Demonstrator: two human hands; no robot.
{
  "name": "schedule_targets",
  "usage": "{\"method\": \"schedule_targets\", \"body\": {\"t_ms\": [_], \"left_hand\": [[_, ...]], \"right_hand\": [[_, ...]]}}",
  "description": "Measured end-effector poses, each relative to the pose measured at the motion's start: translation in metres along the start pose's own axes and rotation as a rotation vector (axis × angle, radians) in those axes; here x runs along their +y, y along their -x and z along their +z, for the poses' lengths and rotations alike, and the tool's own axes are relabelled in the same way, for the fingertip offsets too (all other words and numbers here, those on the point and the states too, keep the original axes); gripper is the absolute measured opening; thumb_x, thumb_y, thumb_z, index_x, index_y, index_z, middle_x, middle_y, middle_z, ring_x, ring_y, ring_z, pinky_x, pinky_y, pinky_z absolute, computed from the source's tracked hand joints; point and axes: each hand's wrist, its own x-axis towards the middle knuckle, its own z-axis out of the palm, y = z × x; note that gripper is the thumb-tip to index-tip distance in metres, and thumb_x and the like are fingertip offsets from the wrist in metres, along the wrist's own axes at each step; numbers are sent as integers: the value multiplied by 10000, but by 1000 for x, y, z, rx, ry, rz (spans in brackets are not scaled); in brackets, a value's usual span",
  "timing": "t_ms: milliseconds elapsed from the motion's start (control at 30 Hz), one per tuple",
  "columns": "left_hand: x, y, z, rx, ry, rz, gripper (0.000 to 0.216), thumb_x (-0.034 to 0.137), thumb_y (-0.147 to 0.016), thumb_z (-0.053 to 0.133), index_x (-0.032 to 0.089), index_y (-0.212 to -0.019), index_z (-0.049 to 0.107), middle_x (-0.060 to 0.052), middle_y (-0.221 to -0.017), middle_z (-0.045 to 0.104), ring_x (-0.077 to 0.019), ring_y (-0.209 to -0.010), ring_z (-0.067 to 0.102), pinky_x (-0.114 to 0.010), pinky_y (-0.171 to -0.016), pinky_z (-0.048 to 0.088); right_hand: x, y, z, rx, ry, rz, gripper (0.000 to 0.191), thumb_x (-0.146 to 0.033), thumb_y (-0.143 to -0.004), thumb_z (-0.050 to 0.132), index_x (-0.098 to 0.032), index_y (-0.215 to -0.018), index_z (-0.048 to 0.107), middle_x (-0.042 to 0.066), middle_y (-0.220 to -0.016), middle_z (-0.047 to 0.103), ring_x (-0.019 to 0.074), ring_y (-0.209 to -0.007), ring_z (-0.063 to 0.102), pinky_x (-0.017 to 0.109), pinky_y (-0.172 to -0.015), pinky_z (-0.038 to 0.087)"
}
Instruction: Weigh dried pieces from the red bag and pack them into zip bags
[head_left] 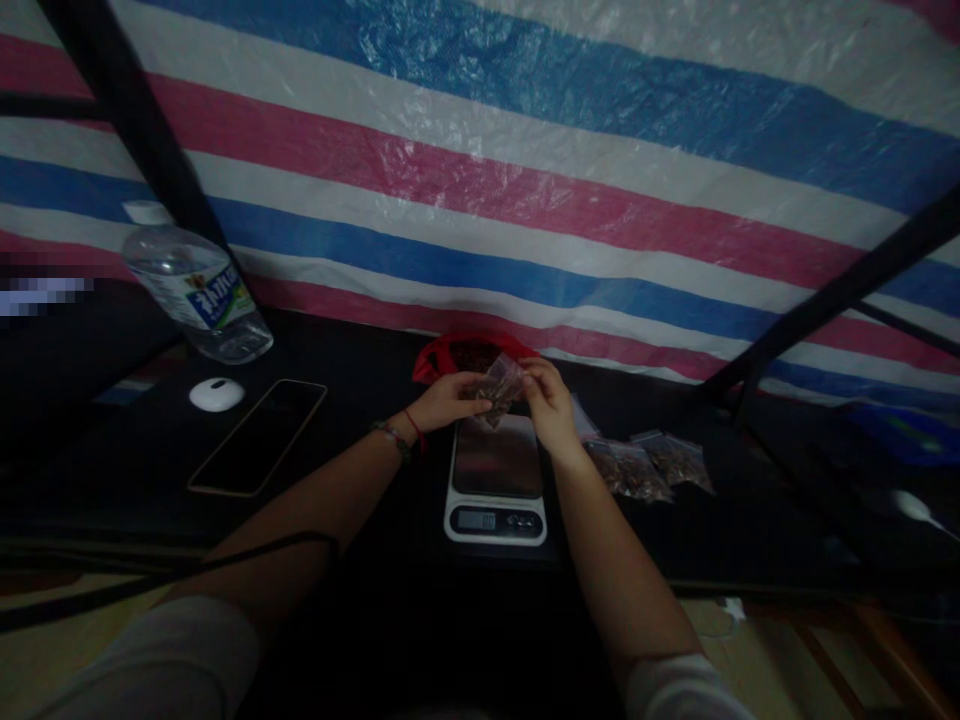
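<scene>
My left hand (448, 399) and my right hand (549, 402) together hold a small clear plastic bag (500, 386) with brownish bits inside, just above the far edge of a white digital kitchen scale (496, 487). Each hand pinches one side of the bag. Behind the hands sits a red bag (442, 351), open, with dark contents. To the right of the scale lie filled small clear bags (646, 463) on the dark table.
A smartphone (259, 435) lies face up left of the scale, with a small white round object (216, 394) and a large water bottle (196, 290) beyond it. A striped tarp (525, 150) forms the back wall. Dark poles (832, 300) cross on both sides.
</scene>
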Motion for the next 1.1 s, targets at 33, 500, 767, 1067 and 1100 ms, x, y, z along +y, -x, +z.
{"method": "schedule_targets", "body": {"t_ms": [33, 500, 767, 1067, 1100], "left_hand": [[-1, 0, 2, -4, 13, -25, 482, 362, -658, 757, 128, -1055, 616, -93, -994, 692, -212, -896, 662, -361, -828, 515], [-7, 1, 2, 33, -171, 0, 391, 385, -694, 734, 111, -964, 660, -100, -951, 700, -212, -856, 657, -355, -810, 508], [0, 3, 9, 87, -176, -18, 391, 491, -697, 702, 129, -845, 684, -70, -841, 705, -188, -760, 652, -317, -725, 527], [5, 0, 7, 322, -201, 34, 327, 474, -741, 660, 154, -804, 664, -21, -754, 664, -145, -712, 603, -273, -694, 494], [4, -1, 7, 332, -191, 22, 308, 458, -731, 674, 154, -774, 660, -11, -722, 652, -137, -687, 591, -264, -675, 486]], "right_hand": [[2, 1, 1, 23, -21, 59, 205, -369, -877, 487, -195, -890, 593, 92, -1105, 594, 197, -1019, 575, 334, -868, 476], [8, 10, 16, 98, -331, 319, 281, -442, -721, 672, -185, -836, 663, 32, -790, 689, 165, -707, 632, 311, -695, 529], [5, 11, 16, 133, -247, 299, 250, -417, -751, 641, -172, -794, 672, 28, -739, 675, 155, -672, 607, 268, -642, 489], [9, 14, 21, 75, -170, 312, 232, -401, -735, 626, -172, -743, 662, 19, -672, 649, 147, -600, 582, 258, -576, 465], [9, 14, 21, 78, -153, 308, 224, -393, -741, 618, -173, -737, 662, 20, -674, 650, 148, -603, 584, 258, -580, 466]]}}
